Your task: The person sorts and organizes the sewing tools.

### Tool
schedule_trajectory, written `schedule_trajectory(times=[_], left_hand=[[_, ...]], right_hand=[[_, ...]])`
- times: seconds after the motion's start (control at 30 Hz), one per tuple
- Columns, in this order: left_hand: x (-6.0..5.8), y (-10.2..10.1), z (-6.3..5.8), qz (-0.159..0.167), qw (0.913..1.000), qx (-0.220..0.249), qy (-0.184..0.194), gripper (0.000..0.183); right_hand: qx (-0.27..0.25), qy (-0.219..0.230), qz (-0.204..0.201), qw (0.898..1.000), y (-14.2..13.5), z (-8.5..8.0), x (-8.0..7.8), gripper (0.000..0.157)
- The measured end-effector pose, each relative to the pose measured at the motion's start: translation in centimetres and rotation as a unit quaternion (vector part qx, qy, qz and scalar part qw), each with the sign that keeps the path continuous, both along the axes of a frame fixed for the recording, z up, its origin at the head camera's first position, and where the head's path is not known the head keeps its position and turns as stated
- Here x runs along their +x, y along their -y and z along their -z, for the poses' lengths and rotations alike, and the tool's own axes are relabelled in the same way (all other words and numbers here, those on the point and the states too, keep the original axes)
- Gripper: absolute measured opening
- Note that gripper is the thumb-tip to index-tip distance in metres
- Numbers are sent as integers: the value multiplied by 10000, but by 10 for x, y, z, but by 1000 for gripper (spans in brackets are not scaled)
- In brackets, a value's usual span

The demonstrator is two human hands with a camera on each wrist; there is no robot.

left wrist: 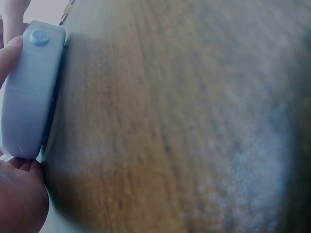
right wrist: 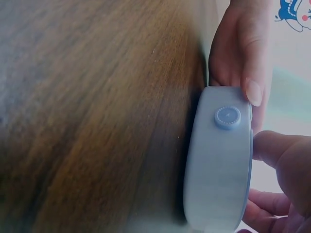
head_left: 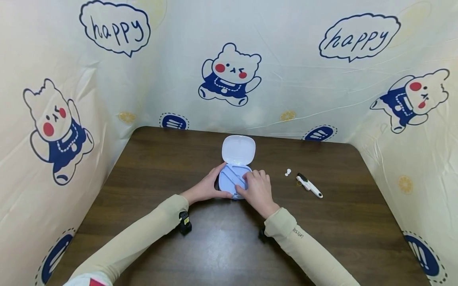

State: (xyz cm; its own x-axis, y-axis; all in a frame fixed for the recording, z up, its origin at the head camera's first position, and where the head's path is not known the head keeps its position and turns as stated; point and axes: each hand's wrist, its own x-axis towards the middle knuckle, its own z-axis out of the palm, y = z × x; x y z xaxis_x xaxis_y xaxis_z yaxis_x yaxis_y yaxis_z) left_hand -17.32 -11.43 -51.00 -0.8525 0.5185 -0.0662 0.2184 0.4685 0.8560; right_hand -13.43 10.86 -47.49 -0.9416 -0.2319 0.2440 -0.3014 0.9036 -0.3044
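Note:
A light-blue hinged case (head_left: 229,183) lies on the table with its pale lid (head_left: 238,150) raised at the back. A diagonal strip crosses its inside. My left hand (head_left: 209,186) grips the case around its left side, the thumb along the front edge near the round button (right wrist: 228,117). My right hand (head_left: 260,188) is over the right half, thumb and fingers bent onto the inner part from above. In the right wrist view, the right thumb (right wrist: 272,145) meets the top edge of the case. What lies beneath the right fingers is hidden.
Small white pieces (head_left: 288,172) lie right of the case. Beside them is a slim white-and-black tool (head_left: 310,186) with a small ring-like bit at its side. A printed cloth (head_left: 286,87) rises behind the brown wooden table (head_left: 222,246) and along both sides.

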Motion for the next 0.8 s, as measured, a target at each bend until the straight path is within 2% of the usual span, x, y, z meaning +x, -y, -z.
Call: schedule_trajectory(times=[0.47,0.8], left_hand=[[1,0,-6,-8,9998,-159,117,118],[2,0,-6,4,9999,-131,67,116]], right_hand=[[-125,-11,-234,9996,-9,0,-1,41],[-405,4,-405,9984,-18,-4,0,35]])
